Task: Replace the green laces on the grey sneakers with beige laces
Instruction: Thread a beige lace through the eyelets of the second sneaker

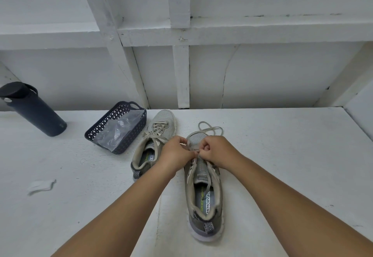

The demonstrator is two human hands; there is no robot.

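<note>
Currently I have the near sneaker (203,192) at 6 o'clock, both hands at its lower eyelets: left hand (176,153) and right hand (217,151) pinch the beige lace (210,128). Keep the lace flat; pull both ends evenly.

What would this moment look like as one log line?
step: lacing right shoe | left hand: pinching lace | right hand: pinching lace | left shoe: laced
</note>
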